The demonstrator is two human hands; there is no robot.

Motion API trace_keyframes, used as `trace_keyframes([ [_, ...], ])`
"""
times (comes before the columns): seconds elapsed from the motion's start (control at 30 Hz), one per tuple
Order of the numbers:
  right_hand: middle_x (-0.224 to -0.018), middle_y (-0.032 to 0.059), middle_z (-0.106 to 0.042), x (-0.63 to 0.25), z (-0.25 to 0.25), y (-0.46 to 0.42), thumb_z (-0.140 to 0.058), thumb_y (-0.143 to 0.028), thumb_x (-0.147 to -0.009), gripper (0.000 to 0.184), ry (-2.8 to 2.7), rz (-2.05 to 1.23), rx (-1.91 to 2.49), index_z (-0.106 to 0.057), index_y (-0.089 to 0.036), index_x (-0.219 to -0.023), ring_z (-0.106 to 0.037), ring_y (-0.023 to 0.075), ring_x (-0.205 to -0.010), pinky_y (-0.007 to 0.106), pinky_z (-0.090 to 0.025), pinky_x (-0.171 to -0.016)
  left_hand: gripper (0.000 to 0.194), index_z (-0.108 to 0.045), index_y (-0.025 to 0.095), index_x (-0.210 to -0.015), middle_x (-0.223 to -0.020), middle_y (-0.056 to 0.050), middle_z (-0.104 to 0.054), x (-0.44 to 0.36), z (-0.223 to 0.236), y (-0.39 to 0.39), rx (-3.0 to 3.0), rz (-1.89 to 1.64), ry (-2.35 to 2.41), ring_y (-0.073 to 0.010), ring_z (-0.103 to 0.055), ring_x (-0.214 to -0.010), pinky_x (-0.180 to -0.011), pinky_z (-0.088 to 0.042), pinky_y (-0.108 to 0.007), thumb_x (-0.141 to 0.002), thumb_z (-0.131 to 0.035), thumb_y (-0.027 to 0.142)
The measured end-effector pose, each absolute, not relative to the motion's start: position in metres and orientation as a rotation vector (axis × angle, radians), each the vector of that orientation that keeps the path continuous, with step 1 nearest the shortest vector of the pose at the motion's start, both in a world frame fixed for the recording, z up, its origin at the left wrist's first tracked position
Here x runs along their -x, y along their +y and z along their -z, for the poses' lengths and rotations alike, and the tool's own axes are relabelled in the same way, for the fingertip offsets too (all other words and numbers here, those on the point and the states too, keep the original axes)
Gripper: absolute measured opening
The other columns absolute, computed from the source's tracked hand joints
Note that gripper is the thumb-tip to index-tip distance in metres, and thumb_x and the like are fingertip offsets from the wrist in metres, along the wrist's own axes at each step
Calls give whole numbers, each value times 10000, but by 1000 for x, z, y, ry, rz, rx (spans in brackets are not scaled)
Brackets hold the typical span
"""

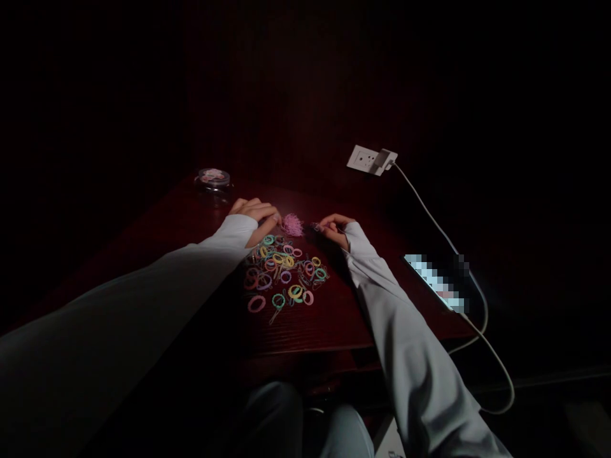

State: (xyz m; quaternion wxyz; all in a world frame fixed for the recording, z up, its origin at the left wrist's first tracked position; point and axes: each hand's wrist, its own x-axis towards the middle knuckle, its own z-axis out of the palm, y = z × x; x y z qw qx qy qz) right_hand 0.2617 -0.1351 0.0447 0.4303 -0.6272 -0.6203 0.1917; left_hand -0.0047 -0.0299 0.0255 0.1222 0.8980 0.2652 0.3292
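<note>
My left hand (256,215) rests on the table with its fingers stretched out, fingertips against or just beside a pink bundle of thin bands (293,224). Right of the bundle, my right hand (337,230) is closed in a pinch, with something small and pinkish at its fingertips, too dim to name. Between my forearms lies a loose pile of colorful hair ties (285,261), in yellow, green, pink and purple. Mixed among them are thin looped pieces, some of them pale. A pink hair tie (256,304) lies at the pile's near left edge.
A clear lidded jar (213,184) stands at the back left of the dark red table (305,337). A phone (434,283) lies to the right, with a white cable (429,215) nearby running from a charger in the wall socket (363,159). The surroundings are very dark.
</note>
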Motion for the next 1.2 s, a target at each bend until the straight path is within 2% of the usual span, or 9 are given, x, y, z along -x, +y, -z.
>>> trace_keyframes([
  [0.13, -668, -24, -506, -290, -30, -125, -745, -622, -799, 424, -1383, -270, 1696, -686, -211, -888, -446, 162, -687, 305, -376, -670, 401, -751, 254, -986, -1129, -41, -799, -1, -19, -26, -2543, -1002, 931, -269, -618, -1100, -1043, -403, -455, -1074, -389, 402],
  [0.37, -765, 48, -673, -306, -18, -122, -748, -525, -845, 306, -1334, -130, 1848, -706, -225, -886, -595, 220, -820, 335, -461, -769, 336, -726, 253, -987, -1152, -49, -776, 5, -24, -26, -2545, -854, 904, -281, -628, -1159, -1054, -456, -456, -1048, -442, 423],
  [0.5, -788, 57, -689, -301, -21, -120, -775, -462, -864, 238, -1344, -40, 1896, -727, -229, -866, -611, 232, -851, 377, -490, -841, 336, -727, 251, -992, -1165, -48, -765, 4, -24, -22, -2540, -833, 891, -268, -626, -1175, -1080, -465, -437, -1045, -456, 441],
  [0.63, -785, 45, -620, -298, -26, -118, -732, -445, -924, 215, -1393, -71, 1862, -699, -243, -858, -568, 234, -865, 407, -463, -916, 346, -730, 245, -978, -1175, -63, -757, 3, -19, -17, -2522, -824, 887, -282, -632, -1175, -1093, -480, -450, -1032, -458, 452],
  [0.77, -803, 45, -585, -288, -29, -120, -653, -564, -973, 335, -1477, -134, 1770, -668, -253, -849, -529, 239, -898, 402, -420, -957, 335, -725, 252, -969, -1164, -51, -761, 1, -13, -14, -2499, -839, 893, -275, -641, -1186, -1107, -487, -444, -1016, -462, 456],
  [0.9, -840, 54, -643, -266, -36, -131, -567, -676, -992, 492, -1640, -153, 1688, -691, -237, -806, -532, 234, -904, 398, -413, -982, 383, -743, 237, -953, -1130, -66, -756, -4, -5, -11, -2488, -880, 914, -266, -662, -1160, -1104, -492, -427, -1024, -424, 436],
  [1.07, -894, 80, -719, -240, -41, -140, -456, -810, -1003, 683, -1880, -228, 1529, -751, -214, -848, -588, 234, -919, 402, -441, -1016, 407, -749, 237, -930, -1112, -63, -770, -6, 1, -9, -2478, -867, 902, -244, -688, -1102, -1062, -510, -386, -1022, -402, 431],
  [1.2, -944, 104, -770, -229, -42, -140, -310, -854, -1025, 834, -1901, -392, 1433, -826, -204, -949, -674, 255, -979, 408, -494, -1030, 425, -764, 253, -956, -1109, -54, -811, -3, -1, -12, -2388, -846, 980, -261, -705, -1092, -1041, -514, -393, -1014, -405, 473],
])
